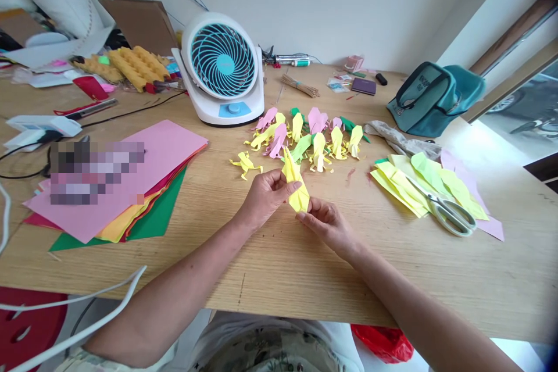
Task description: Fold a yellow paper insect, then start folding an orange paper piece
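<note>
A folded piece of yellow paper [296, 187], narrow and pointed at its far end, is held above the middle of the table. My left hand [267, 195] pinches its left side between thumb and fingers. At its lower right corner my right hand [325, 222] grips the edge, the fingertips partly hidden behind the paper. Just beyond stand several folded paper figures in yellow, pink and green, such as a yellow one [319, 152] and a pink one [276, 140]. One small yellow paper frog [245, 165] sits apart to the left.
Stacked coloured paper [174, 142] lies left on the table [209, 267]. A white fan [196, 106] stands behind. Scissors [453, 218] rest on yellow paper pieces [399, 189] at right, before a teal bag [421, 99]. White cables cross the left front.
</note>
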`<state>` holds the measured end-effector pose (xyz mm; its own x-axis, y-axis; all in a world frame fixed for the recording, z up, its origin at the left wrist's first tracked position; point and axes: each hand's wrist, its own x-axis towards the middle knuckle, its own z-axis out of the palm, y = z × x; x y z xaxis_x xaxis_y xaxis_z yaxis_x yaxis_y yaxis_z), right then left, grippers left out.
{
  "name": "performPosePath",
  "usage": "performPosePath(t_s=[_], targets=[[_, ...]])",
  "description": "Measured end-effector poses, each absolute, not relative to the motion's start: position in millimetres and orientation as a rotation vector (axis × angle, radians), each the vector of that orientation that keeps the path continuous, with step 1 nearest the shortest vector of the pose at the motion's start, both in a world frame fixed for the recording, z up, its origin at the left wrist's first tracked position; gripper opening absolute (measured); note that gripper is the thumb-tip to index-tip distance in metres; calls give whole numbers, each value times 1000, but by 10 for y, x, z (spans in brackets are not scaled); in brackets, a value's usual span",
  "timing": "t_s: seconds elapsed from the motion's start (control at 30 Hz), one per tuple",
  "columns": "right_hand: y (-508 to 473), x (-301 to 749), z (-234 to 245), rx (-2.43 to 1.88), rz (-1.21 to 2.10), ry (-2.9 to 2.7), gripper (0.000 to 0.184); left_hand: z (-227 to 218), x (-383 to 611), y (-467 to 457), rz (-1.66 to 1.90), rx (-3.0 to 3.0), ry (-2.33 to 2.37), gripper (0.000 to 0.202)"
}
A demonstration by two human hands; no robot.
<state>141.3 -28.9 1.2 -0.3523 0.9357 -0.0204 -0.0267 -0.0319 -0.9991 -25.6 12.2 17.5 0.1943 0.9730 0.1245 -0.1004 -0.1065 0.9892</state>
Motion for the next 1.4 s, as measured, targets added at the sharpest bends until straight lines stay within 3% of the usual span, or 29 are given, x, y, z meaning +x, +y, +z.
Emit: performPosePath(t_s=[1.4], targets=[[-289,1422,-2,-1080,1436,-1473,50,171,-245,80,1236,1463,963,35]])
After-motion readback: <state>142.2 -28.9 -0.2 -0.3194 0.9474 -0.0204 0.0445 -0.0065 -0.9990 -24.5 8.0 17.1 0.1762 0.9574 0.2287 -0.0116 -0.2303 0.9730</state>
